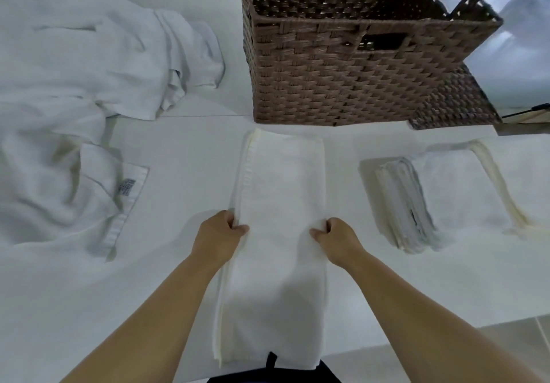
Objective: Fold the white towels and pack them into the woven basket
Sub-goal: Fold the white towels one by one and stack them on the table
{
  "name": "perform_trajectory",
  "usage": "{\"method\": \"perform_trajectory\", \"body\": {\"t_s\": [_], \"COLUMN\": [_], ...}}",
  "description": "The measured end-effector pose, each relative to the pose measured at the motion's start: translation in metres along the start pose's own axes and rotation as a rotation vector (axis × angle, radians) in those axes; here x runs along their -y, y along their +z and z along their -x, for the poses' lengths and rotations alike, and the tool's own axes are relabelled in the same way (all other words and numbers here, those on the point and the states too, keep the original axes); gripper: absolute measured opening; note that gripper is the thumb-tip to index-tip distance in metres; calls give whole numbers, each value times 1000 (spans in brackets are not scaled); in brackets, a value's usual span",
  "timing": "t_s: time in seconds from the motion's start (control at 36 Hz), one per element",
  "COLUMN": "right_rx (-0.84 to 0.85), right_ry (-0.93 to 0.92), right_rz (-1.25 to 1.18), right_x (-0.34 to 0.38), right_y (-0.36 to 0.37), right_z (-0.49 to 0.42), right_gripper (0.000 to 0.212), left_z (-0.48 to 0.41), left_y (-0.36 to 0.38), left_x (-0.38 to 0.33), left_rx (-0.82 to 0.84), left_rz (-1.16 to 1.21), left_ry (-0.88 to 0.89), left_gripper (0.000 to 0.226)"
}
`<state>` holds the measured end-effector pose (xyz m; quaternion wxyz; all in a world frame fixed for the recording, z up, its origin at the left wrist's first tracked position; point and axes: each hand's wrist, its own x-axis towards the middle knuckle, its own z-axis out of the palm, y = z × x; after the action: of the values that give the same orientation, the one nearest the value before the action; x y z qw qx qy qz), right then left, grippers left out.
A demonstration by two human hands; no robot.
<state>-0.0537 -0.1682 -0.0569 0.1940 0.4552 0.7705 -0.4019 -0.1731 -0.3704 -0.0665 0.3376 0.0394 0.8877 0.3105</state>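
A long white towel (279, 233), already folded into a narrow strip, lies on the white table (184, 156) in front of the person, its far end just short of the woven basket (342, 78). The left hand (220, 233) pinches the strip's left edge about midway along, thumb on top and fingers curled under; the right hand (336, 238) pinches the right edge the same way. The step in hand looks like the crosswise fold. Next, both grips need to lift evenly and carry one half over the other, edges matched. To the right sits a stack of folded towels (422, 201) (none visible in the basket yet), and unfolded towels (74, 84) are heaped on the left.
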Motion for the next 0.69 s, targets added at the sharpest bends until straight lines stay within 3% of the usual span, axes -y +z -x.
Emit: {"method": "perform_trajectory", "body": {"t_s": [0.14,0.19,0.36,0.44,0.56,0.61,0.69], "right_rx": [-32,-55,-18,24,77,9,-174], "right_ry": [-49,-64,-242,-368,-458,-500,-576], "right_rz": [-246,-362,-542,-497,-297,-152,-11], "right_x": [-8,-12,-23,-30,-38,-40,-39], "right_y": [-5,-8,-30,-45,-61,-66,-75], "right_z": [14,23,51,65,84,94,111], "right_gripper": [23,32,50,53,82,85,70], "left_z": [17,27,69,92,125,141,162], "left_y": [-4,-5,-10,-9,-7,-4,-1], "left_x": [-1,-3,-13,-20,-30,-34,-41], "left_rx": [-67,-98,-96,-134,-160,-204,-293], "left_rz": [226,359,483,484,423,328,210], "left_ry": [-44,-32,151,198,242,264,292], "left_gripper": [21,26,34,31,53,60,57]}}
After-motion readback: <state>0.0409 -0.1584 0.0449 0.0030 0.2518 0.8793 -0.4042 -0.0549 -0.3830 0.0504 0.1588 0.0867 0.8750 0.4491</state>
